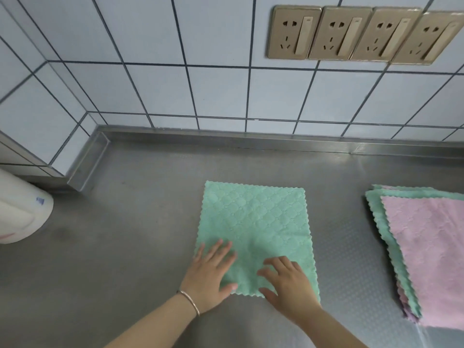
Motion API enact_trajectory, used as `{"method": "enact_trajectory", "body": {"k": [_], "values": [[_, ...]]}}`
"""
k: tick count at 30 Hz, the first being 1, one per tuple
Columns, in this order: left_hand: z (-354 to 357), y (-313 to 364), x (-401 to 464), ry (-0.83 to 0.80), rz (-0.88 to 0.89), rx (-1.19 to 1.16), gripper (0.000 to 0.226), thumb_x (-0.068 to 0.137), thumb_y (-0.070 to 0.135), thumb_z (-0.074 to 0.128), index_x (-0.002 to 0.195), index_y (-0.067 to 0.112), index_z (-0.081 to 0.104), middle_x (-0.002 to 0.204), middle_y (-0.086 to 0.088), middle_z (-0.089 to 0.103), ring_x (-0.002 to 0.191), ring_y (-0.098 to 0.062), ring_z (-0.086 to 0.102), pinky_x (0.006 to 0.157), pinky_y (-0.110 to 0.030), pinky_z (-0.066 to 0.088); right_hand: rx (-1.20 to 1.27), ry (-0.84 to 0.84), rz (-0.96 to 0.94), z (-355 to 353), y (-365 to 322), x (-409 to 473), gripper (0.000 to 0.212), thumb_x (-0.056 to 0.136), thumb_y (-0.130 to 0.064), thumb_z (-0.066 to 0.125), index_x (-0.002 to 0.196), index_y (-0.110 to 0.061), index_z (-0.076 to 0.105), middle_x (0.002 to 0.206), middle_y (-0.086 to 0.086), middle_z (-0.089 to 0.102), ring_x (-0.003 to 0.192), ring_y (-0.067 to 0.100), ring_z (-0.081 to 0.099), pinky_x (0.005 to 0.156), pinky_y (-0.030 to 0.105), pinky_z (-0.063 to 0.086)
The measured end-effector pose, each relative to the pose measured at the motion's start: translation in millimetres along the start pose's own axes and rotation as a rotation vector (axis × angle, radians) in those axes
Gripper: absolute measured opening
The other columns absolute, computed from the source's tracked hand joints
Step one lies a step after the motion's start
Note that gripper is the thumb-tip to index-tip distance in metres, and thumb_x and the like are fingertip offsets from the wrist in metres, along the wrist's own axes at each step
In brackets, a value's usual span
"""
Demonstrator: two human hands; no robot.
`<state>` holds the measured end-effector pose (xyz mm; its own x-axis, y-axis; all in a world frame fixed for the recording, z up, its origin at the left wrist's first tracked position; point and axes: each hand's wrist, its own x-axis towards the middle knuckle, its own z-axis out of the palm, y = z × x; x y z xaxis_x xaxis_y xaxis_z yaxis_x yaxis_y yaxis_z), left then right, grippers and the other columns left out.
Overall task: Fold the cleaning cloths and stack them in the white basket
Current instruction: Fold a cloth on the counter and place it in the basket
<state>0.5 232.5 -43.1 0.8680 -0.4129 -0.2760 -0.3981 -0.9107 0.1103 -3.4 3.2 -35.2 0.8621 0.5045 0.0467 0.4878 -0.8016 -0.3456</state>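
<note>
Lying at about 9 o'clock on the steel desk (125,247), a white rounded object (20,209) with a small blue mark is cut off by the frame edge; what it is cannot be told. Moving right, a thin bracelet (190,301) circles the left wrist at roughly 7 o'clock. Left hand (211,270): flat, fingers straight and slightly spread, resting on the near-left corner of the green cloth (253,227), thumb along the near scalloped edge. Green cloth: spread out flat and unfolded at frame centre, quilted pattern up, near edge toward 6 o'clock, far edge toward 12 o'clock. Right hand (288,282): on the cloth's near-right part, just beside the left hand but not touching it; fingers bent at the knuckles with the tips on the fabric, thumb at the near edge. Whether the fingertips pinch the fabric or only press it cannot be told; nothing is lifted. Both forearms enter from 6 o'clock. At 3 o'clock, well apart from the green cloth, a stack of cloths (391,249) lies flat on the desk, edges fanned out, alternating green and pink layers, with a pink cloth (431,252) on top; the stack runs out of frame to the right. Behind the desk, a raised steel lip meets the tiled wall (175,91), pale tiles with dark grout. At about 1 o'clock on the wall, four gold-coloured sockets (361,33) sit side by side in a row.
</note>
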Motion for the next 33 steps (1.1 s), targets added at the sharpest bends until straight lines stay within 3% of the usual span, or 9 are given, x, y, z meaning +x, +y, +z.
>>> {"method": "enact_trajectory", "body": {"k": [7, 10, 12, 16, 19, 22, 26, 30, 33], "values": [[1.0, 7.4, -20.0, -0.041, 0.124, -0.012, 0.058, 0.067, 0.052, 0.043, 0.121, 0.031, 0.050, 0.130, 0.006, 0.057, 0.117, -0.017, 0.058, 0.080, -0.050, 0.055, -0.096, -0.021, -0.028, 15.1, -23.9, -3.4, 0.026, 0.063, -0.039, 0.058, 0.084, -0.027, 0.068, 0.093, -0.006, 0.068, 0.080, 0.016, 0.065, 0.061, 0.024, 0.052], [-5.6, 11.2, -18.7, -0.060, 0.155, -0.059, 0.061, 0.077, 0.020, 0.047, 0.137, 0.026, 0.038, 0.147, 0.002, 0.038, 0.136, -0.024, 0.036, 0.098, -0.060, 0.039, -0.152, 0.018, -0.033, 16.8, -21.2, -5.8, 0.029, 0.058, -0.016, 0.059, 0.084, -0.022, 0.071, 0.094, -0.002, 0.071, 0.079, 0.018, 0.068, 0.058, 0.022, 0.054], [-7.9, 2.1, -19.7, -0.007, 0.138, -0.025, 0.063, 0.084, 0.004, 0.040, 0.144, 0.020, 0.028, 0.154, 0.002, 0.022, 0.143, -0.019, 0.020, 0.113, -0.049, 0.025, -0.192, 0.037, -0.011, 13.8, -17.7, -9.5, 0.036, 0.052, -0.007, 0.068, 0.086, -0.018, 0.073, 0.097, 0.001, 0.072, 0.080, 0.019, 0.070, 0.056, 0.022, 0.055], [0.6, -32.8, -26.4, 0.095, 0.084, -0.125, 0.059, 0.064, 0.007, 0.034, 0.112, 0.017, 0.066, 0.118, 0.001, 0.066, 0.103, -0.016, 0.066, 0.076, -0.029, 0.058, -0.230, 0.086, 0.188, -2.1, 5.8, -28.4, 0.047, 0.062, -0.002, 0.039, 0.091, -0.012, 0.075, 0.102, 0.006, 0.072, 0.086, 0.024, 0.071, 0.060, 0.031, 0.058], [-8.0, -49.8, -36.1, 0.134, 0.005, -0.128, 0.054, 0.050, 0.006, 0.066, 0.102, 0.024, 0.071, 0.110, 0.007, 0.069, 0.095, -0.015, 0.068, 0.068, -0.027, 0.059, -0.111, 0.053, 0.435, -13.4, 23.8, -42.9, 0.056, 0.061, 0.011, 0.057, 0.109, -0.015, 0.071, 0.119, 0.000, 0.066, 0.105, 0.026, 0.064, 0.079, 0.039, 0.055], [-11.1, -52.9, -32.5, 0.170, -0.071, -0.268, 0.057, 0.056, 0.000, 0.068, 0.108, 0.025, 0.069, 0.112, 0.010, 0.068, 0.107, -0.013, 0.061, 0.085, -0.033, 0.055, 0.092, -0.007, 0.642, -23.6, 28.0, -37.0, 0.052, 0.072, 0.005, 0.059, 0.115, -0.022, 0.066, 0.124, -0.005, 0.060, 0.119, 0.021, 0.048, 0.097, 0.036, 0.041], [-28.1, -56.8, -24.9, 0.147, -0.170, -0.435, 0.054, 0.080, -0.002, 0.048, 0.123, 0.029, 0.059, 0.133, 0.008, 0.054, 0.130, -0.009, 0.041, 0.109, -0.021, 0.030, 0.377, 0.046, 0.752, -53.2, 29.2, -17.3, 0.037, 0.081, 0.002, 0.057, 0.106, -0.023, 0.069, 0.103, -0.005, 0.054, 0.105, 0.021, 0.055, 0.089, 0.028, 0.040], [-41.3, -62.5, -30.7, 0.010, -0.126, -0.430, 0.048, 0.086, 0.004, 0.045, 0.121, 0.033, 0.059, 0.137, 0.010, 0.050, 0.130, -0.009, 0.043, 0.106, -0.018, 0.030, 0.379, -0.088, 0.721, -71.7, 36.8, -23.9, 0.022, 0.090, -0.016, 0.057, 0.106, -0.027, 0.067, 0.110, -0.004, 0.056, 0.107, 0.018, 0.055, 0.088, 0.028, 0.039], [-53.7, -57.7, -36.3, -0.057, -0.171, -0.427, 0.028, 0.092, 0.016, 0.045, 0.109, 0.027, 0.064, 0.109, 0.000, 0.068, 0.098, -0.022, 0.060, 0.074, -0.026, 0.043, 0.349, -0.154, 0.772, -78.3, 39.4, -36.0, 0.011, 0.092, -0.027, 0.054, 0.090, -0.026, 0.064, 0.093, 0.002, 0.059, 0.089, 0.021, 0.057, 0.070, 0.028, 0.038]]}}
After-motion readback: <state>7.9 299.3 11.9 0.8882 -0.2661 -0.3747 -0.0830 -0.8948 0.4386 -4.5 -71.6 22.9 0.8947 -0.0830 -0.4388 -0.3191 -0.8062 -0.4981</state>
